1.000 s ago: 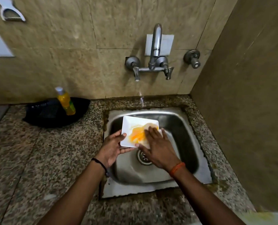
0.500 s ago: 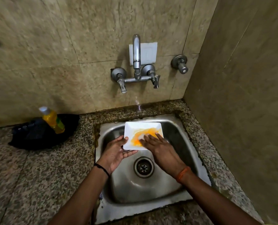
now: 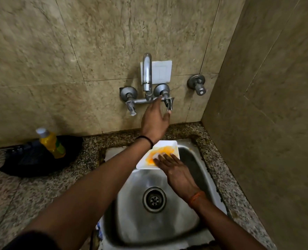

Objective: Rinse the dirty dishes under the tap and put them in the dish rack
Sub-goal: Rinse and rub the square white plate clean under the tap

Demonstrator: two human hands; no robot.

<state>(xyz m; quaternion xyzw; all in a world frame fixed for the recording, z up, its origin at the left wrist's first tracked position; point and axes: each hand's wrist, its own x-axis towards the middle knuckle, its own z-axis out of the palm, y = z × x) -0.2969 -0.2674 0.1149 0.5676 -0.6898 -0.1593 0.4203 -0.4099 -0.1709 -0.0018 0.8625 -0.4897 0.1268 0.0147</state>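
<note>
A white square plate (image 3: pixel 169 147) smeared with orange-yellow residue sits tilted over the far end of the steel sink (image 3: pixel 135 192). My right hand (image 3: pixel 174 170) lies on the plate's near right part and holds it there. My left hand (image 3: pixel 155 118) is raised to the wall tap (image 3: pixel 147 78), fingers spread, its fingertips at the right-hand valve handle (image 3: pixel 169 103) without closing on it. No water is visibly running. The dish rack is out of view.
A yellow bottle of dish liquid (image 3: pixel 50 142) stands on a black cloth or bag (image 3: pixel 38 157) on the speckled granite counter (image 3: pixel 32 192) to the left. A separate valve knob (image 3: pixel 197 83) sits on the tiled wall. A side wall (image 3: pixel 266 123) closes off the right.
My left hand let go of the plate's left edge and rose to the tap's right handle. My right hand stayed on the plate. The camera tilted up.
</note>
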